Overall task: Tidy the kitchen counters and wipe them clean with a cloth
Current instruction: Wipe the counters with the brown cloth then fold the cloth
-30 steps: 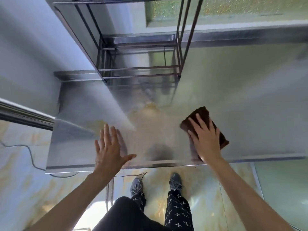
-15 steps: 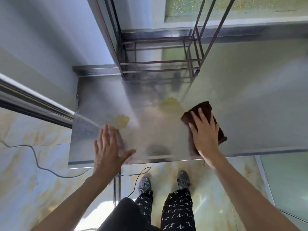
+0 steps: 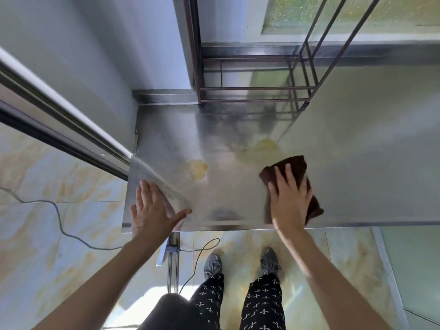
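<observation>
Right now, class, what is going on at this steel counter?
A person is wiping a stainless steel counter. The right hand presses a dark brown cloth flat on the surface, fingers spread. The left hand rests open near the counter's front left corner. Two yellowish smears lie on the metal left of the cloth, not yet wiped. A metal rack stands at the back.

No legible text, label, brand, number or sign is showing anywhere in the head view. The steel counter (image 3: 357, 163) is carrying no markings, and the brown cloth (image 3: 295, 170) under the fingers of the right hand (image 3: 289, 198) is showing no tag or print. The trousers (image 3: 262, 303) are bearing only a repeating white cross pattern, not lettering.
</observation>
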A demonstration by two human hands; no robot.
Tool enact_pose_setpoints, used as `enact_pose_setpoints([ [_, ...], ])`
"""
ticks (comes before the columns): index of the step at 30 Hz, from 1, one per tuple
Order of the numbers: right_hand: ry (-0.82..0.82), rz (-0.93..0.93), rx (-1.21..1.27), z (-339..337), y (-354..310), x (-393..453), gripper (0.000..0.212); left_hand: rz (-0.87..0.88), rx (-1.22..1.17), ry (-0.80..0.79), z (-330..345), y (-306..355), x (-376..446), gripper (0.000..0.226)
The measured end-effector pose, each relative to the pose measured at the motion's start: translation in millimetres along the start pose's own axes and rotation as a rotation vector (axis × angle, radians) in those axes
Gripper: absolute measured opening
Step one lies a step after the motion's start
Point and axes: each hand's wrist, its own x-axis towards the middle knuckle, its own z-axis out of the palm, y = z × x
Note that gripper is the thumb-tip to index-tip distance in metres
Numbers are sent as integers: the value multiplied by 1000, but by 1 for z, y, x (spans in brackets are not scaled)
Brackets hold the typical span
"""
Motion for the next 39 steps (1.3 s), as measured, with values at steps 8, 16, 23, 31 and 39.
enact_pose_setpoints([
  [8, -89, -789, -182, 26, -51, -19, 47, 89, -98, 110, -9, -19, 1, 84],
  [16, 56, -556, -95, 43, -95, -40, 43, 191, -159, 110, -12, -44, 18, 55],
  [23, -75, -802, -160, 41, -125, 16, 47, 248, -164, 103, -14, -41, 26, 58],
  [31, -1, -838, -139, 43, -131, 29, 47, 259, -80, 58, -9, -42, 27, 76],
  [39, -160, -870, -161, 42, -176, 104, 45, 267, -93, 55, -10, -43, 27, 73],
])
